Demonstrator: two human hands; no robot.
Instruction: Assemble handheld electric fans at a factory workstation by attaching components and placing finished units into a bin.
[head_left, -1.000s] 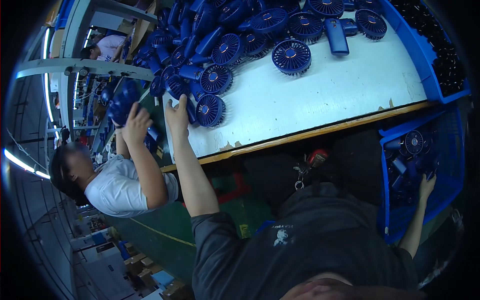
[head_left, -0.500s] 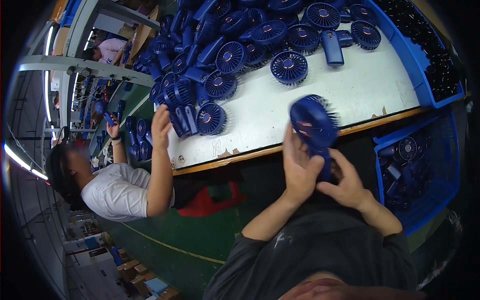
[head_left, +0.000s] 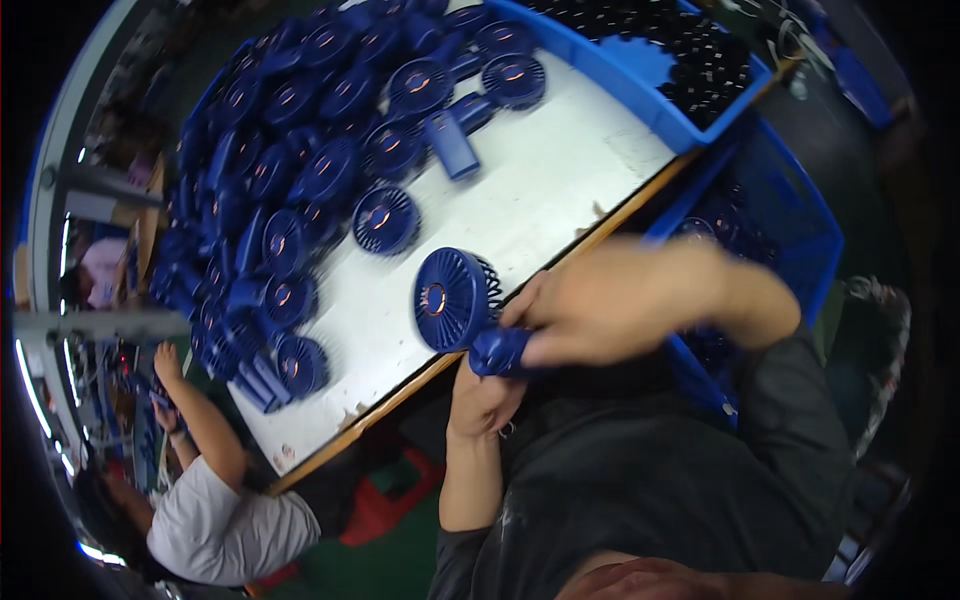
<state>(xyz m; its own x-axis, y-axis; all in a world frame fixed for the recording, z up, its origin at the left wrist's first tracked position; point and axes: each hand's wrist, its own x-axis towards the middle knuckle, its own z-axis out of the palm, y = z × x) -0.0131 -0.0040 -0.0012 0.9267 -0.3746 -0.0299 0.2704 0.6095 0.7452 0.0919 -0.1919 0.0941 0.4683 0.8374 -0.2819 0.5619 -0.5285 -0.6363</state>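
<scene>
A dark blue handheld fan (head_left: 447, 300), with a round slatted head and a short handle, is at the table's front edge in front of me. My left hand (head_left: 485, 400) is closed around its lower part from below, most of the fingers hidden behind it. Over the handle's right end comes my right hand (head_left: 625, 300), smeared by motion, with finger and thumb closed about the handle. Many similar blue fans (head_left: 290, 245) lie piled on the white table (head_left: 545, 180), and one single fan (head_left: 386, 220) lies closest to the one I hold.
A blue tray (head_left: 640, 95) of small black parts stands at the table's far right. Below the edge is a blue crate (head_left: 800, 230) holding more dark blue pieces. At left sits a co-worker (head_left: 225, 520) in a white shirt, near a red stool (head_left: 390, 500).
The view has turned, so the table slants more steeply. My right hand has swung up and over the fan's handle, and the fan's slatted face now shows beside the table edge.
</scene>
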